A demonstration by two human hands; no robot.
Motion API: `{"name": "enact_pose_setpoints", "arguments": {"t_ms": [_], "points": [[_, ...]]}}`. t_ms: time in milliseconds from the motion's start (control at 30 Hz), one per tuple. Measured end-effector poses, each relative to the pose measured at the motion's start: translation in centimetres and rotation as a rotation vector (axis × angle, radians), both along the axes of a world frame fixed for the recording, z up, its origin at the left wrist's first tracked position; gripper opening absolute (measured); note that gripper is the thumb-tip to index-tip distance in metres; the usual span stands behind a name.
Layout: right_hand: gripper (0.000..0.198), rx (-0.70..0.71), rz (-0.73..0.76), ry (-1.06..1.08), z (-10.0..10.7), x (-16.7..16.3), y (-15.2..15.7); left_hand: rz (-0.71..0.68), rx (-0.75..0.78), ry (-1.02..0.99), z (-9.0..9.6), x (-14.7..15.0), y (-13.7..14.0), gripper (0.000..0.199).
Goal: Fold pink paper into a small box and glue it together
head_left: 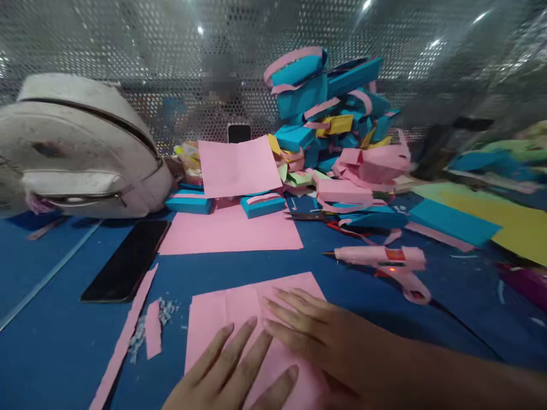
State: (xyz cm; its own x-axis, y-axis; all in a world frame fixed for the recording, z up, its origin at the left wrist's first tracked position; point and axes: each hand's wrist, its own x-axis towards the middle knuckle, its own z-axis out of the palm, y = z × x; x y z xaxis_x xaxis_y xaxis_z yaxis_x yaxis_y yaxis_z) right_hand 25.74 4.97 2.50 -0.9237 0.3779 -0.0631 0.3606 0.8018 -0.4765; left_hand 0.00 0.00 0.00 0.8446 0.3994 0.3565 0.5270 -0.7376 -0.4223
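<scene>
So, left hand (226,376) flat and splayed on creased pink sheet (209,313); right hand (314,324) also flat on it; sheet lies on blue table (47,359), nearer the wearer than the glue gun (380,259).

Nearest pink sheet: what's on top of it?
The left hand and the right hand, backs upward. Parts of the pink sheet beneath them are covered and can't be seen.

No text can be read. The dark patch (47,149) on the bag (92,142), left along the desk's (239,265) far edge, is too blurred, as is the red panel (395,254) on the glue gun (412,258).
</scene>
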Motion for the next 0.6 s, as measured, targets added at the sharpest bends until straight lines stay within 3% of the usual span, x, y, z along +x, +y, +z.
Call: {"name": "enact_pose_setpoints", "arguments": {"t_ms": [167,300,600], "points": [[0.068,-0.011,-0.018,0.017,0.1,0.1,-0.1,-0.022,0.001,0.036,1.0,0.0,0.3,0.041],[0.067,0.052,-0.011,0.018,0.4,0.0,0.0,-0.029,-0.041,-0.009,0.7,-0.1,0.5,0.041],[0.039,0.575,0.122,0.09,-0.7,-1.2,-1.2,-0.045,-0.177,-0.07,0.1,-0.7,0.9,0.036]]}}
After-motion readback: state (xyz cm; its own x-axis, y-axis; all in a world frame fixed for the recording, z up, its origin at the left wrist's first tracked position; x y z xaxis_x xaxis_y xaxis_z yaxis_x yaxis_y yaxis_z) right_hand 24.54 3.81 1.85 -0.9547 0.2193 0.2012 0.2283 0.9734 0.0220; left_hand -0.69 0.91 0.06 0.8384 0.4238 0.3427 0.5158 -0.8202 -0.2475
